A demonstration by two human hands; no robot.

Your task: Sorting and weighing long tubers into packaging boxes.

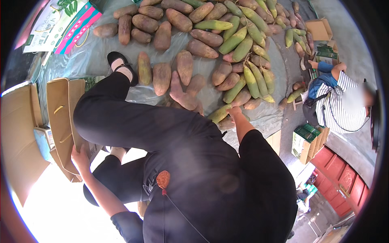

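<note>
My right hand (235,111) is closed on the end of a long green melon-like fruit (220,114) at the near edge of the spread produce. My fingers are partly hidden, and I cannot tell whether the fruit is lifted. Low on the left, my left hand (81,160) grips the edge of an open cardboard box (60,117) with yellow rope handles. The box stands beside my bent leg, and its inside is mostly hidden. Beyond my right hand lie more green fruits (254,79) with thin stems, heaped among long brownish-purple ones (161,79).
Plastic sheeting (139,95) lies beneath the produce. A printed white-and-pink carton (75,28) stands at the far left. On the right, a person in a striped shirt (340,101) bends near cartons, one a partitioned box with green packs (308,139). Beyond is a red door (338,174).
</note>
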